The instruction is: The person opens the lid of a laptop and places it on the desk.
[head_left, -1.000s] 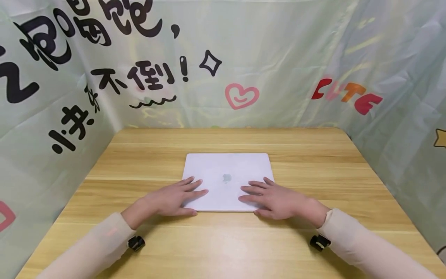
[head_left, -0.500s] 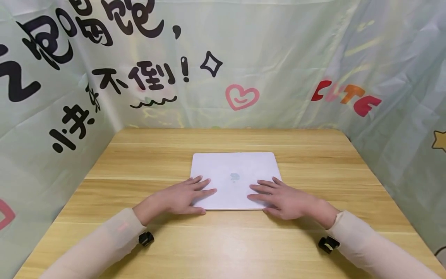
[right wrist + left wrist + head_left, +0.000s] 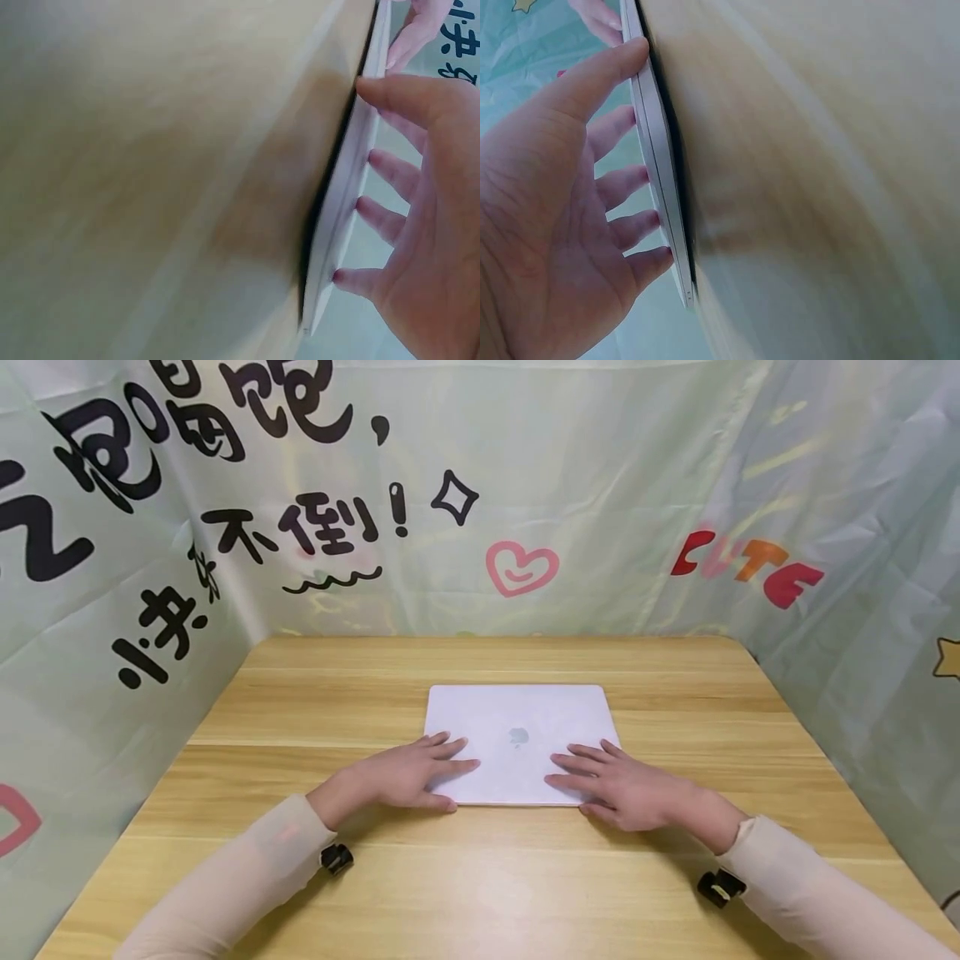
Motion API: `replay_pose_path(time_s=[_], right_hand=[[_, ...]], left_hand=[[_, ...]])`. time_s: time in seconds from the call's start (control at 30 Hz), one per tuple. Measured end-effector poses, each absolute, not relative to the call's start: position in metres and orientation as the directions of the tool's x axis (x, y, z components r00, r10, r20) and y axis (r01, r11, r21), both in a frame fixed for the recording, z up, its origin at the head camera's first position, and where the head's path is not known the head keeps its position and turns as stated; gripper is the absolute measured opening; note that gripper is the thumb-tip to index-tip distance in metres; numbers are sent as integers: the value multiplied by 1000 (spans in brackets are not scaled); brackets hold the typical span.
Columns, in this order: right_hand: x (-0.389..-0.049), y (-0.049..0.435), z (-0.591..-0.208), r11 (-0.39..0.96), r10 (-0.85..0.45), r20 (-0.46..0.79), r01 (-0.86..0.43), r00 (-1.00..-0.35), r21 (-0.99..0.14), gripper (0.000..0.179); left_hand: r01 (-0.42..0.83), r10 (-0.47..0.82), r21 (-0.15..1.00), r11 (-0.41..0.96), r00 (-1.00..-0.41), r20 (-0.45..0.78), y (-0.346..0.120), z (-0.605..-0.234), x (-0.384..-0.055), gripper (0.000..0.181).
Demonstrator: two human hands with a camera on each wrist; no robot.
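Observation:
A closed silver laptop (image 3: 525, 706) with an apple logo on its lid lies flat on the wooden table (image 3: 495, 893). My left hand (image 3: 408, 774) rests on its left front corner, fingers spread and fairly straight over the lid. On the opposite corner my right hand (image 3: 637, 789) rests in the same manner. In the left wrist view the thumb touches the side edge of the laptop (image 3: 656, 142), while the other fingertips meet the lid. The right wrist view has that thumb at the lower edge of the laptop (image 3: 341, 180), with a dark gap line beneath it.
Printed cloth (image 3: 600, 460) hangs behind the table and along both sides, with black lettering and a pink heart (image 3: 522, 568). Small black devices (image 3: 337, 858) sit under both sleeve cuffs. Bare wood surrounds the laptop.
The laptop has slid to the right and slightly away across the table. Both hands have moved with it, keeping their places on its front corners.

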State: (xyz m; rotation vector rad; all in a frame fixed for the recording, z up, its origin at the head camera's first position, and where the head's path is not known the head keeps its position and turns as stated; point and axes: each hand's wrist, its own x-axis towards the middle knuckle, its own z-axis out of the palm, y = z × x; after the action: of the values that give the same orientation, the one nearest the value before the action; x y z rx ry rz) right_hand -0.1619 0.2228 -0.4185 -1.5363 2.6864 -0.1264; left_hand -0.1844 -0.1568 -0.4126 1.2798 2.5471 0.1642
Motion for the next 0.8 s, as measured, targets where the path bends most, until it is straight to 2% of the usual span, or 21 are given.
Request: replay_pose_path(time_s=[0.23,0.33,0.5,0.67,0.8], right_hand=[[-166,207,-416,481,-868,105,-874,-486,-74,57],[-167,197,-413,500,-854,125,-863,-506,-77,58],[-169,179,-407,538,-822,136,-832,-553,-132,63],[-173,166,-405,538,-804,171,-820,-569,-195,66],[-176,161,-407,534,-800,154,-805,-580,-257,69]], left_hand=[[734,767,222,642,-619,-168,-157,-414,-182,81],[734,767,235,638,-632,-111,-159,-414,-182,84],[694,736,284,661,-674,-66,-163,-411,-182,86],[653,711,342,676,-700,-66,-168,-411,-182,90],[621,691,390,680,-720,-58,-171,-414,-182,94]])
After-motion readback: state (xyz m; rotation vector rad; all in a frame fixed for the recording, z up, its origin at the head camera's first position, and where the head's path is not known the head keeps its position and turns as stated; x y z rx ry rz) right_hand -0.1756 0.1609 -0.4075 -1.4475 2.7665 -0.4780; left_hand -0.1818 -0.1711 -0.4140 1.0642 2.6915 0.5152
